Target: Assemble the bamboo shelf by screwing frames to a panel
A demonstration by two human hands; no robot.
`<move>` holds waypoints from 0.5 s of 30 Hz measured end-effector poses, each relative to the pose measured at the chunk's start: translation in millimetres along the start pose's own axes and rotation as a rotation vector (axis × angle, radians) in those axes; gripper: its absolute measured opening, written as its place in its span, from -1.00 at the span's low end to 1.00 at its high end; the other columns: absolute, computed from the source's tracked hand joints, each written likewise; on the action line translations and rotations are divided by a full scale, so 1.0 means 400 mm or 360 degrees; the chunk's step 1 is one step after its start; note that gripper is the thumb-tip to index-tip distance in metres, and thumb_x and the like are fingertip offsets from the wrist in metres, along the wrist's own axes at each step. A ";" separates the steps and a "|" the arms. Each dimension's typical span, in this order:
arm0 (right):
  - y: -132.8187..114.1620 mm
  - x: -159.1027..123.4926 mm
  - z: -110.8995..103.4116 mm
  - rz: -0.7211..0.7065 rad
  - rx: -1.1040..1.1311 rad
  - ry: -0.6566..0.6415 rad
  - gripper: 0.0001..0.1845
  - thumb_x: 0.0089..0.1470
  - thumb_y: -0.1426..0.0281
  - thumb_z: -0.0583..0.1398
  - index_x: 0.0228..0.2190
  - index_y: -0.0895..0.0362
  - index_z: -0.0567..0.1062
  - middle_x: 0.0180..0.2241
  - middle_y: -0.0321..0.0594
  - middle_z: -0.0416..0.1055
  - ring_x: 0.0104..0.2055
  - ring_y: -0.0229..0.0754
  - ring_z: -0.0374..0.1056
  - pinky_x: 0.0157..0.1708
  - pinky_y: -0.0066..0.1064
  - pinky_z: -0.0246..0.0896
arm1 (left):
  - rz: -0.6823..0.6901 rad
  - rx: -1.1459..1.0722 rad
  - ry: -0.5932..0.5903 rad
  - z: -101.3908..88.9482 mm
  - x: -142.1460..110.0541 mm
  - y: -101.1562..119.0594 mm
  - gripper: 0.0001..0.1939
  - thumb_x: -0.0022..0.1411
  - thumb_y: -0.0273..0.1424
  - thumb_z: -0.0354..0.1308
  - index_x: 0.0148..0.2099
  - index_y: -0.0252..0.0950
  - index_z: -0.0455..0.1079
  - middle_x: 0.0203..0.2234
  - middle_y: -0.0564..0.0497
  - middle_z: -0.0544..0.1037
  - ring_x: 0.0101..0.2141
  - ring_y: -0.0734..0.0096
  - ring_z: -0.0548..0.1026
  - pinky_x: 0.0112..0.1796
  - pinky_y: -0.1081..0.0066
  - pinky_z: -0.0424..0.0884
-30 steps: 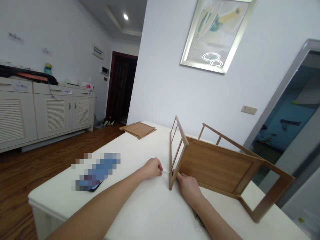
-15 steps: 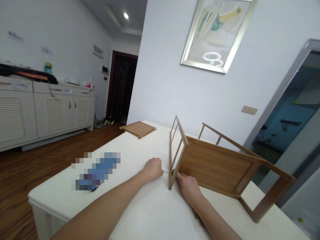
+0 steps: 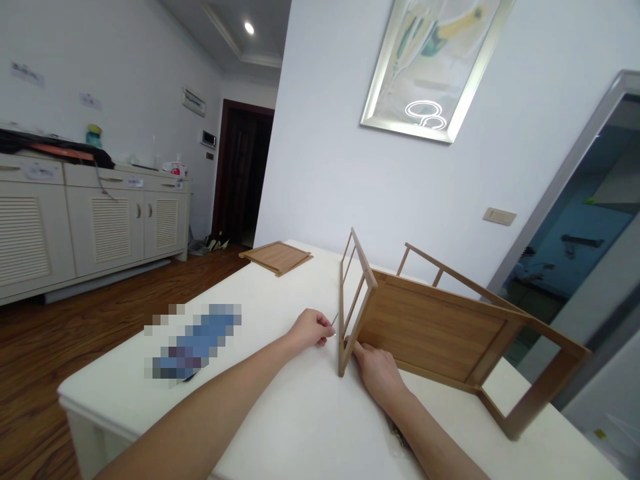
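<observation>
A brown wooden rack (image 3: 430, 327), made of a panel with open end frames, stands tilted on the white table (image 3: 295, 420). My left hand (image 3: 313, 329) is just left of the near end frame (image 3: 357, 303), its fingers pinching a thin metal hex key (image 3: 335, 320) beside the lower bar. My right hand (image 3: 377, 373) is on the other side of that frame, its fingers closed on the lower corner, with the fingertips partly hidden behind the wood. Where the key meets the frame is too small to make out.
A flat wooden panel (image 3: 277, 257) lies at the table's far left end. A blurred blue item (image 3: 200, 340) lies on the left side. Under my right forearm is a small clear bag (image 3: 397, 437) with metal bits. A wall rises behind the table.
My left hand has turned from a fist with its back up to a fingertip pinch, and the key now points upward. My right hand and the rack have stayed put.
</observation>
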State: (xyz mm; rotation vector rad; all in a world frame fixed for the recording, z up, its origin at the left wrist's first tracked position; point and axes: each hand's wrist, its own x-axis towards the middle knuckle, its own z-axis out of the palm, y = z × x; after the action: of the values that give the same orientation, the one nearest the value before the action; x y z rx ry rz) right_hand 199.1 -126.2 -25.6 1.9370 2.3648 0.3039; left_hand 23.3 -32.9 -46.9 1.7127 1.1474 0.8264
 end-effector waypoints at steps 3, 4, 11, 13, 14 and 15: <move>-0.003 0.000 -0.006 0.0006 -0.0007 -0.0032 -0.53 0.19 0.49 -0.14 0.09 -0.04 0.22 -0.24 -0.17 0.49 -0.24 -0.12 0.44 -0.37 -0.40 0.05 | 0.0024 -0.0038 0.0026 0.024 0.001 0.007 -0.91 0.05 -0.43 0.17 -0.39 -0.39 0.41 -0.64 0.05 0.47 -0.63 0.54 0.43 -0.55 0.53 0.33; -0.004 0.000 -0.008 0.0009 -0.0007 -0.0046 -0.53 0.19 0.49 -0.13 0.09 -0.04 0.21 -0.24 -0.17 0.49 -0.24 -0.13 0.44 -0.37 -0.40 0.05 | 0.0033 -0.0031 0.0038 0.028 0.001 0.009 -0.93 0.04 -0.46 0.16 -0.38 -0.38 0.40 -0.65 0.06 0.46 -0.63 0.54 0.43 -0.56 0.53 0.33; -0.006 0.000 -0.013 0.0009 0.0005 -0.0068 -0.49 0.18 0.52 -0.14 0.12 -0.03 0.19 -0.22 -0.16 0.49 -0.23 -0.11 0.43 -0.34 -0.40 0.08 | 0.0210 0.0217 0.0129 0.022 -0.005 0.005 -0.87 -0.07 -0.58 0.14 -0.40 -0.33 0.43 -0.62 0.09 0.46 -0.54 0.49 0.43 -0.49 0.52 0.29; -0.006 0.001 -0.011 0.0008 0.0001 -0.0071 -0.50 0.18 0.52 -0.13 0.12 -0.02 0.19 -0.22 -0.15 0.49 -0.22 -0.10 0.43 -0.34 -0.39 0.08 | 0.0274 0.0308 0.0136 0.022 -0.006 0.006 -0.87 -0.06 -0.59 0.12 -0.41 -0.32 0.44 -0.55 0.06 0.51 -0.48 0.48 0.45 -0.44 0.51 0.31; -0.005 0.001 -0.010 0.0008 -0.0003 -0.0075 -0.50 0.18 0.51 -0.13 0.12 -0.01 0.19 -0.22 -0.14 0.49 -0.22 -0.10 0.43 -0.35 -0.39 0.08 | 0.0298 0.0352 0.0133 0.023 -0.007 0.007 -0.86 -0.05 -0.59 0.11 -0.41 -0.31 0.45 -0.53 0.05 0.53 -0.46 0.47 0.45 -0.42 0.51 0.31; -0.005 0.001 -0.010 0.0009 -0.0008 -0.0074 -0.50 0.18 0.51 -0.13 0.12 -0.01 0.18 -0.22 -0.14 0.48 -0.22 -0.10 0.43 -0.35 -0.39 0.08 | 0.0317 0.0395 0.0129 0.024 -0.008 0.009 -0.85 -0.04 -0.59 0.10 -0.41 -0.31 0.46 -0.51 0.04 0.54 -0.45 0.46 0.46 -0.41 0.51 0.32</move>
State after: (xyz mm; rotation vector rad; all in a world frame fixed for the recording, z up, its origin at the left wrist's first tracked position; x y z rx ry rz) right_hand 196.4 -126.5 -22.2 1.9267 2.3280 0.2617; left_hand 32.0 -39.4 -47.5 2.0397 1.1864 0.9115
